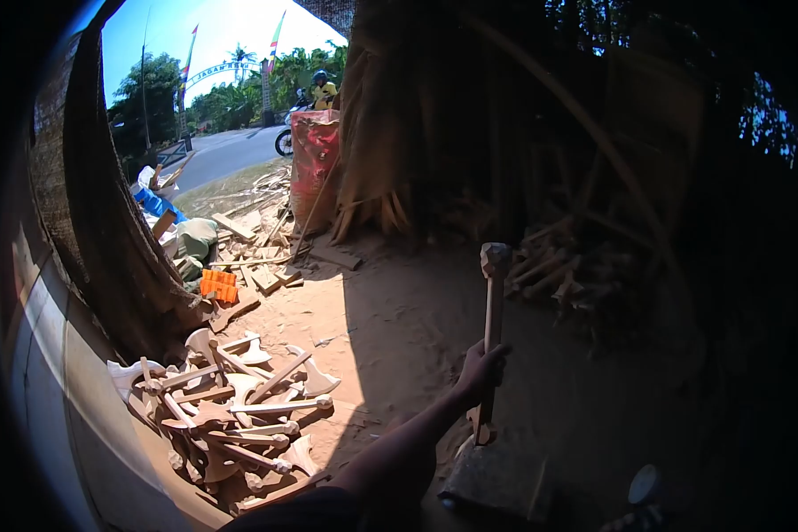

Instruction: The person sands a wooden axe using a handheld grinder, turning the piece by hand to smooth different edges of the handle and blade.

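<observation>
My left hand [483, 368] is wrapped round the shaft of a carved wooden piece [494, 306]. The piece stands nearly upright, with a faceted knob at its top. Its lower end meets or overlaps the top of a dark block [492, 479]; contact is hard to judge. In deep shadow at the bottom right is a pale round object [645, 485]. A dim shape beside it may be my right hand, too dark to make out.
Axe-shaped wooden pieces [239, 408] lie heaped at lower left. Behind them are orange blocks [219, 285], wood scraps and a red container [315, 151]. More wooden pieces [550, 266] lie in shadow at right. A person [324, 91] on a motorbike is by the road.
</observation>
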Demonstrator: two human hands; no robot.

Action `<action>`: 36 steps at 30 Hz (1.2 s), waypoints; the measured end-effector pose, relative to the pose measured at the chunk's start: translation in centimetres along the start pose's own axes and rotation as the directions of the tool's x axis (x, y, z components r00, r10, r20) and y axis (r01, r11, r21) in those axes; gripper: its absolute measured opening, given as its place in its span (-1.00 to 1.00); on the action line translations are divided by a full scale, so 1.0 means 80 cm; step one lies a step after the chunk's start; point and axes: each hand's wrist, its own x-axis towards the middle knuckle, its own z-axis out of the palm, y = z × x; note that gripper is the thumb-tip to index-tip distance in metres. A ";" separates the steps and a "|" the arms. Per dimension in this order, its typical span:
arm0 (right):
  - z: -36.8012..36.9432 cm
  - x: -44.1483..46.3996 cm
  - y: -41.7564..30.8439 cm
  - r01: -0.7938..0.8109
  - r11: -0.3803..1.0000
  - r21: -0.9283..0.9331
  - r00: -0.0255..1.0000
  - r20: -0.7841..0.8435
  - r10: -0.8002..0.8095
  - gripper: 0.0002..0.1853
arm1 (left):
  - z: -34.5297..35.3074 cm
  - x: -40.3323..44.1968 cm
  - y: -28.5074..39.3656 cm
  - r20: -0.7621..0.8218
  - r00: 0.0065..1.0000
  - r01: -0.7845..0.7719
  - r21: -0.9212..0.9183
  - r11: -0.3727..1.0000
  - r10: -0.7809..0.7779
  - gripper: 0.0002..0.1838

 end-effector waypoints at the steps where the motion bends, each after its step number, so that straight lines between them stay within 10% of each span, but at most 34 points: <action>1: 0.007 -0.005 -0.003 0.009 1.000 -0.023 1.000 -0.019 -0.009 -0.21 | 0.007 -0.001 -0.002 0.015 1.000 -0.022 0.035 0.999 0.022 -0.77; 6: 0.008 -0.017 -0.021 -0.016 0.992 -0.129 0.994 -0.111 0.001 -0.19 | 0.035 0.002 -0.008 0.082 0.993 -0.108 0.245 0.963 0.090 -0.77; 11: -0.001 -0.022 -0.024 -0.012 0.995 -0.096 1.000 0.000 0.012 -0.15 | 0.039 0.028 -0.010 0.179 0.929 0.326 0.023 0.945 -0.325 -0.80; 20: -0.047 -0.021 -0.027 -0.110 0.993 0.035 0.990 0.092 0.106 -0.11 | 0.023 0.069 -0.070 0.038 0.800 0.584 -0.283 0.761 -0.599 -0.64; 29: -0.036 -0.012 -0.011 -0.147 0.989 0.034 0.980 0.142 0.141 -0.09 | 0.031 0.042 -0.048 0.457 0.876 0.328 -0.338 0.882 -0.150 -0.57; 36: -0.037 -0.007 -0.002 -0.212 0.972 0.104 0.964 0.187 0.190 -0.10 | 0.033 0.032 -0.018 0.414 0.910 0.146 -0.254 0.956 -0.029 -0.63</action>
